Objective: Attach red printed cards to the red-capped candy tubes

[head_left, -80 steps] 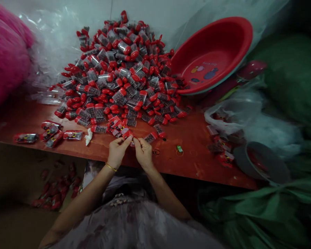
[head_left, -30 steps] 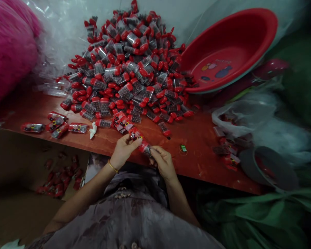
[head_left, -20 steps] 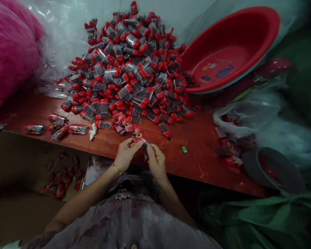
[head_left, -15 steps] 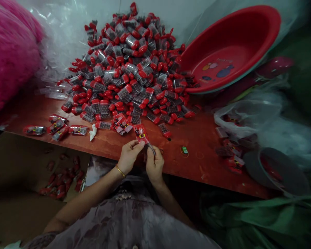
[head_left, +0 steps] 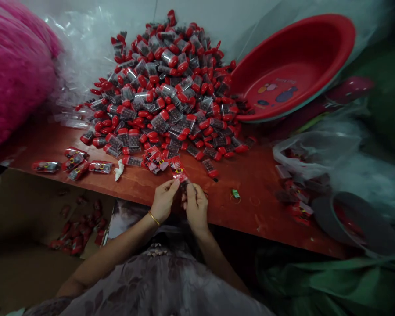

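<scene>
A small red printed plastic packet (head_left: pixel 177 166) is held between my two hands above the table's front edge. My left hand (head_left: pixel 163 201) pinches its lower left side with thumb and fingertips. On the other side, my right hand (head_left: pixel 196 207) is closed at the packet's lower end, around a dark part mostly hidden by the fingers. Just beyond the packet lies a small stack of similar red printed packets (head_left: pixel 154 159). Behind them rises a big heap of clear tubes with red caps (head_left: pixel 161 118), dark beads showing inside. One such tube (head_left: pixel 210 169) lies apart, right of my hands.
Filled packets (head_left: pixel 100 166) and a crumpled white scrap (head_left: pixel 119 170) lie at left on the red table (head_left: pixel 227 215). A red basin (head_left: pixel 292 66) leans at back right, near clear plastic bags (head_left: pixel 316 149). Below left, a cardboard box (head_left: pixel 26 219) holds red packets.
My right hand has shifted slightly on the packet's lower end, and its fingers now cover more of it. My left hand keeps its pinch. The whole view has moved slightly.
</scene>
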A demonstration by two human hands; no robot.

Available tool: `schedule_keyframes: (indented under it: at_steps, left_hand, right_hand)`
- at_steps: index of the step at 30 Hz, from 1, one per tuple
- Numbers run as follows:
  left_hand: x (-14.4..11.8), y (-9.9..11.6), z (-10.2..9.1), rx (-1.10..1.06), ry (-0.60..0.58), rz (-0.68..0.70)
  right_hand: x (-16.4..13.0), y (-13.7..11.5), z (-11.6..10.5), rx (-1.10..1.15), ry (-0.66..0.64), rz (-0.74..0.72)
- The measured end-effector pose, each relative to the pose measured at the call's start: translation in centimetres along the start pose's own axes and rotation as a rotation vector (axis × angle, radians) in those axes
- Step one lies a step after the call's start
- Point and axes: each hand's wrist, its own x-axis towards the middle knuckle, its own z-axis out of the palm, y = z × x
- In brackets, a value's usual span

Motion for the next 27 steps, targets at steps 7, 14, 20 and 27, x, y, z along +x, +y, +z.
schedule_keyframes:
  at_steps: [7,14,20,27]
  left_hand:
    - [0.6,1.9,-0.1,0.106,-0.078,0.084]
    - [1.4,1.7,0.5,0.128,-0.176,-0.007]
    - [-1.0,0.6,1.1,0.196,-0.168,0.041]
    - [0.5,2.3,1.2,0.024,-0.113,0.09]
  right_hand:
    - [-0.2,1.0,-0.9,-0.021,-0.044,-0.11]
    - [-0.5,0.6,-0.5,0.045,0.003,-0.058]
    - [-0.4,-0.5,0.5,0.41,0.012,0.111]
    - [-0.1,-0.1,-1.0,0.353,-0.077,0.052]
